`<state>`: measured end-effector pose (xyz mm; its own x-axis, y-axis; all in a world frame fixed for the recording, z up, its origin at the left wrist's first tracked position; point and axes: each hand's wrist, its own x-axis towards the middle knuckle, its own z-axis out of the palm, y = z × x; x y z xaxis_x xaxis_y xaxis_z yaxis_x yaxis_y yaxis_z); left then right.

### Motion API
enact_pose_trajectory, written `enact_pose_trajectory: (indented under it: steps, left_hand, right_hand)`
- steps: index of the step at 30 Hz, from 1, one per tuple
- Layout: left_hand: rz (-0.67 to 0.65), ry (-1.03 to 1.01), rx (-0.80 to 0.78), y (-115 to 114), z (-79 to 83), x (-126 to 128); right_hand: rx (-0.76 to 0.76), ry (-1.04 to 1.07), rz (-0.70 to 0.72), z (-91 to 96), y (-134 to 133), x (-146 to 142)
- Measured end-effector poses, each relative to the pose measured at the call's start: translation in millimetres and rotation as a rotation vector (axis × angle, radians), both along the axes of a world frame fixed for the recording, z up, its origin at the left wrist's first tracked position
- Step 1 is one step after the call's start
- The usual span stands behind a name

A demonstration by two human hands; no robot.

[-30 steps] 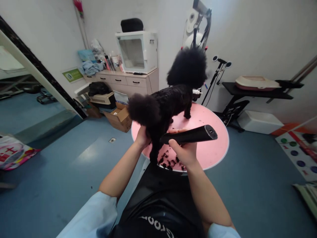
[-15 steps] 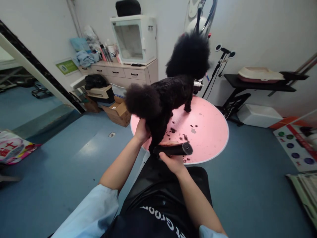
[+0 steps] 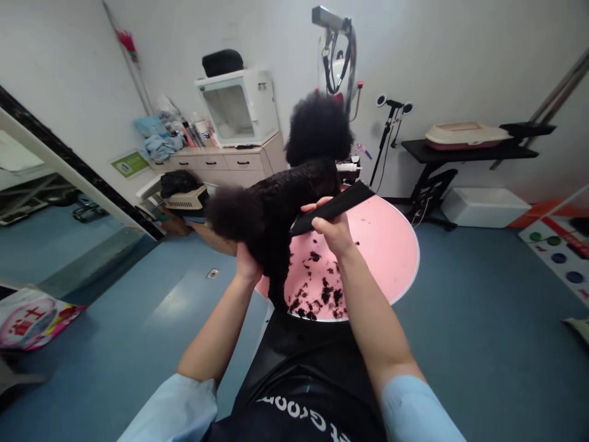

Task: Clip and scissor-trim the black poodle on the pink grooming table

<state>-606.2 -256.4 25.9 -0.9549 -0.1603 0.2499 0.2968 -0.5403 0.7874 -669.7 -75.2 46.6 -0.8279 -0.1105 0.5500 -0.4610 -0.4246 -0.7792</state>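
Observation:
A black curly-haired dog (image 3: 294, 187) stands on a round pink grooming table (image 3: 391, 239), its head turned away from me. My left hand (image 3: 248, 264) grips the dog's hind leg below the fluffy tail end; most of its fingers are hidden behind the fur. My right hand (image 3: 334, 230) is closed around black hair clippers (image 3: 343, 205). Their front end points left at the dog's flank, close to or touching the coat. Loose tufts of black hair (image 3: 326, 291) lie scattered on the table near me.
Above the dog's head hangs a grooming arm with a loop (image 3: 338, 55). A drawer cabinet (image 3: 225, 161) with a white glass-doored box (image 3: 243, 104) stands at the back left. A litter tray (image 3: 467, 135) rests on a black side table (image 3: 464, 152) at the right.
The clippers have moved up from the lower hind leg to the dog's side and now tilt up to the right. More hair tufts show on the table. My left hand stays on the hind leg.

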Motion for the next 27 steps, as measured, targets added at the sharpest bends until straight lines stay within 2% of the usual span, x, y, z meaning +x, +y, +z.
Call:
enact_pose_trajectory:
  steps: [2, 6, 8, 10, 13, 15, 17, 20, 24, 27]
  left_hand:
    - [-0.024, 0.039, 0.009, 0, 1.2, 0]
    - [0.037, 0.029, 0.02, 1, 1.2, 0]
    - [0.061, 0.016, 0.026, 1, 1.2, 0]
    - [0.059, 0.017, 0.017, 2, 1.9, 1]
    - [0.051, 0.058, 0.001, 4, 4.3, 2]
    - [0.033, 0.083, -0.005, 5, 6.3, 3]
    - [0.031, 0.094, -0.015, 6, 7.6, 3]
    - [0.063, 0.074, -0.028, 5, 7.0, 2]
    - [0.064, 0.065, -0.009, 1, 1.4, -2]
    - [0.069, 0.073, -0.029, -1, -1.5, -4]
  right_hand:
    - [0.018, -0.016, 0.077, -12.7, -5, 0]
    - [0.013, -0.091, 0.197, -53.7, -4, 8]
    - [-0.01, -0.132, 0.229, -62.6, 2, 8]
    - [-0.104, -0.157, 0.157, -58.0, 8, 3]
    - [-0.281, -0.139, -0.087, -36.1, 8, -4]
    - [-0.291, -0.085, -0.155, -23.9, 1, -5]
    - [-0.237, -0.025, -0.142, -20.2, -10, -1]
    - [-0.173, -0.002, -0.086, -28.2, -20, 8]
    - [-0.115, -0.031, -0.04, -39.9, -14, 14]
    - [-0.101, -0.051, -0.082, -39.2, -6, 13]
